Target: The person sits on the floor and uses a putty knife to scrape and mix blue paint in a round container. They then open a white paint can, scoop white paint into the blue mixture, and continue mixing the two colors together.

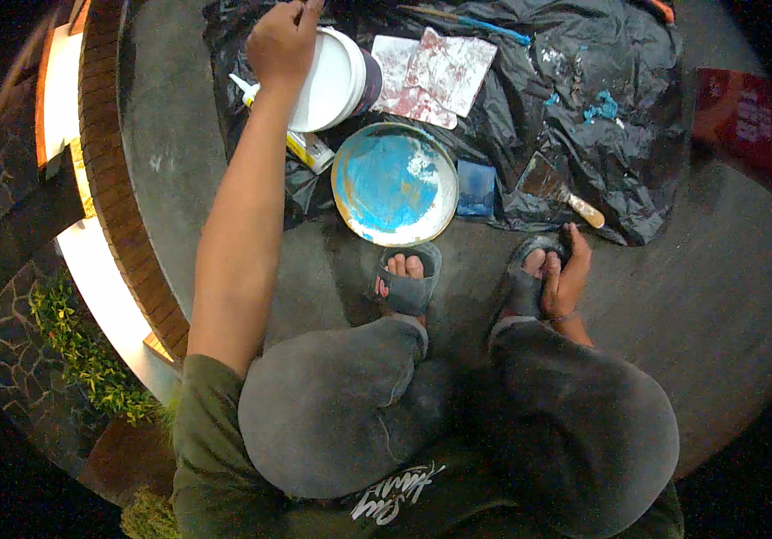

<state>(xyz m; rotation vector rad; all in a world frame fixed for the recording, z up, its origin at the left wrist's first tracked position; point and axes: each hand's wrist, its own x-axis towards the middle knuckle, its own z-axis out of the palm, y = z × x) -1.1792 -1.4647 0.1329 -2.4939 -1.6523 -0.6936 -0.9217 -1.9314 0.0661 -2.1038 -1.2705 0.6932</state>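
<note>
My left hand (282, 45) is closed at the far left rim of a white tub (321, 85). Its fingertips reach the picture's top edge, and I cannot make out what they grip. Low beside my right foot, my right hand (569, 280) has its fingers stretched out and holds nothing. Just beyond those fingertips lies a putty knife (587, 212) with a wooden handle and a smeared blade. Between the tub and my feet sits a round lid (384, 184) smeared with blue and white paint. A blue square piece (476, 188) lies at its right.
Black plastic sheeting (646, 162) covers the ground under these things. On it are smeared white-and-reddish sheets (453, 70), a blue-handled stick (494, 29), blue scraps (603, 108), a yellow-and-white box (310, 151) and a white nozzle (244, 90). A red packet (736, 117) lies right; a brick edge (125, 216) curves left.
</note>
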